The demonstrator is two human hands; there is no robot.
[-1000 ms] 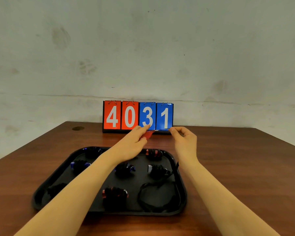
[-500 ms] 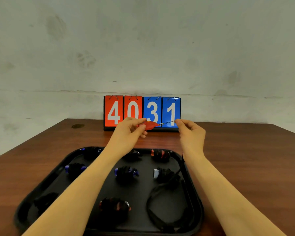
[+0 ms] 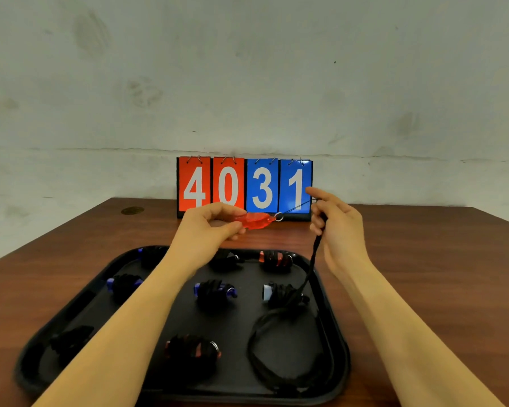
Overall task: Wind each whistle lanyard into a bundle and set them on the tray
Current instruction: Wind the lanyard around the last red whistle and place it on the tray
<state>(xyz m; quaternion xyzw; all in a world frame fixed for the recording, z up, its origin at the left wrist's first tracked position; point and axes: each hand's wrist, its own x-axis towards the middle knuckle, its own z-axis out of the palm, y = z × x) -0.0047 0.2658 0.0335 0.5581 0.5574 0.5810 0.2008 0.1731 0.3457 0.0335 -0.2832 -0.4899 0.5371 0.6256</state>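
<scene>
While left hand (image 3: 209,227) pinches red whistle (image 3: 257,221), right hand (image 3: 337,227) grips lanyard (image 3: 313,259) trailing onto tray (image 3: 340,345).

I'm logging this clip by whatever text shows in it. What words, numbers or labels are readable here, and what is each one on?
"4" on the first red card of the flip scoreboard at the table's far edge.
"0" on the second red card.
"3" on the first blue card.
"1" on the second blue card.
No print can be read on the red whistle, the wound bundles or the black tray.
</scene>
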